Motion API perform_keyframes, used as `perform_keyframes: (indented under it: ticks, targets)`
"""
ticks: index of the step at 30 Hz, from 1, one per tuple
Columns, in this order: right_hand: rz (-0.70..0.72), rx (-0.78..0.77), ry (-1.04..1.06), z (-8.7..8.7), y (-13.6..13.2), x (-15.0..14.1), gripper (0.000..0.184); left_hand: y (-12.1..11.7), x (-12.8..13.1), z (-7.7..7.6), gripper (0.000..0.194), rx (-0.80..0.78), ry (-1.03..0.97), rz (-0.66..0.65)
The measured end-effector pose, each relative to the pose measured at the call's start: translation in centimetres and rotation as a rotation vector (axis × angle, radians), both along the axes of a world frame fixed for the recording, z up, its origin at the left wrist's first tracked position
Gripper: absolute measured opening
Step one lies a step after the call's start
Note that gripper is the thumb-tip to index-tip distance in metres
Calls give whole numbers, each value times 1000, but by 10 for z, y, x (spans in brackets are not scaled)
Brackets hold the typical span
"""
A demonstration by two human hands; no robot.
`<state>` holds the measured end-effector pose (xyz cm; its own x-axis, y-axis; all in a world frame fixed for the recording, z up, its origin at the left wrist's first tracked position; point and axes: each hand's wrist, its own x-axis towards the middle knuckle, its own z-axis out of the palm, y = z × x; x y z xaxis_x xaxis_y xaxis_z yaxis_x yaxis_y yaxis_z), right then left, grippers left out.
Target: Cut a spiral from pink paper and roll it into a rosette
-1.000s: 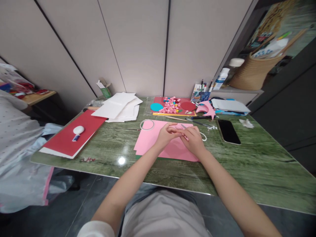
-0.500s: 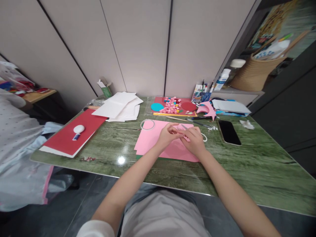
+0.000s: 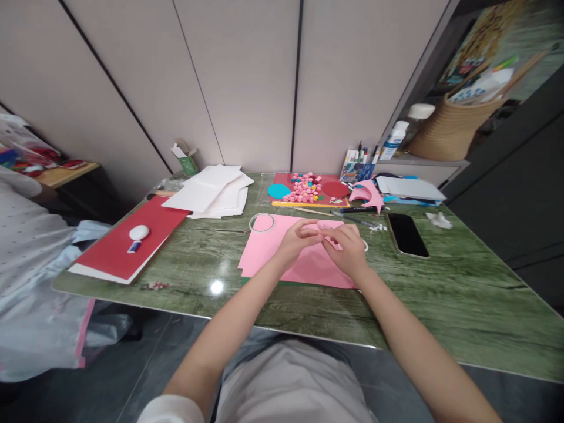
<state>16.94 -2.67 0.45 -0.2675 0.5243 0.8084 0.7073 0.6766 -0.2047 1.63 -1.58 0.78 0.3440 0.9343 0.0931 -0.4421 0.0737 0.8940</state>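
Observation:
Over a stack of pink paper sheets [image 3: 264, 255], my two hands meet with their fingertips together. My left hand [image 3: 299, 239] is closed in a pinch, thumb and fingers curved round toward the right. My right hand [image 3: 346, 248] pinches from the other side. A small pink piece of paper [image 3: 324, 225] shows between the fingertips, mostly covered by them. A white curved item [image 3: 365, 245] peeks out beside my right hand, the rest of it hidden. At the stack's upper left corner lies a pale ring [image 3: 250, 225], which looks like a tape roll.
Behind the sheets lies a plastic bag [image 3: 304, 189] with pink folded pieces. Pink paper scraps [image 3: 370, 194], a phone [image 3: 408, 235] and crumpled tissue [image 3: 439, 220] are to the right. White papers [image 3: 207, 188] and red sheets [image 3: 154, 223] lie left. Another person's sleeve [image 3: 26, 235] is at far left.
My fingertips have shifted slightly, and more of the small pink piece shows above them. The whole view has moved a little; the things on the table have stayed put.

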Motion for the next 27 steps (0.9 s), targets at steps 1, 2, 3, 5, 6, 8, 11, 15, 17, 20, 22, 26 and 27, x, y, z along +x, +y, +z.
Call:
perform_keyframes:
  ticks: [1,2,3,5,6,8,11,15,17,20,22,26,27]
  targets:
    - [-2,2,-2,0,0,0,19,0,0,-1,48,2,1,4]
    - [-5,6,-6,-1,0,0,20,1,0,-1,48,4,3,12]
    - [-8,12,-14,-2,0,0,21,1,0,-2,49,7,9,22]
    - [-19,28,-28,-3,0,0,21,1,1,-3,49,15,26,43]
    - [-27,36,-32,-4,0,0,20,1,1,-3,49,20,35,52]
    - [-46,45,-34,-5,0,0,17,0,1,-3,49,34,50,64]
    - [-62,45,-38,-5,0,0,12,0,1,-3,48,47,51,75]
    - [-65,31,-50,-5,1,0,11,1,1,-4,46,50,39,66]
    - [-66,26,-56,-5,2,0,11,2,1,-4,45,54,36,57]
    - [-57,31,-64,-5,2,1,11,2,1,-5,43,61,33,57]
    - [-52,37,-67,-5,2,2,12,3,2,-5,43,62,25,65]
    - [-44,38,-71,-4,0,2,19,3,2,-6,43,41,-2,68]
    - [-43,40,-60,-4,0,2,20,3,1,-6,42,37,-6,65]
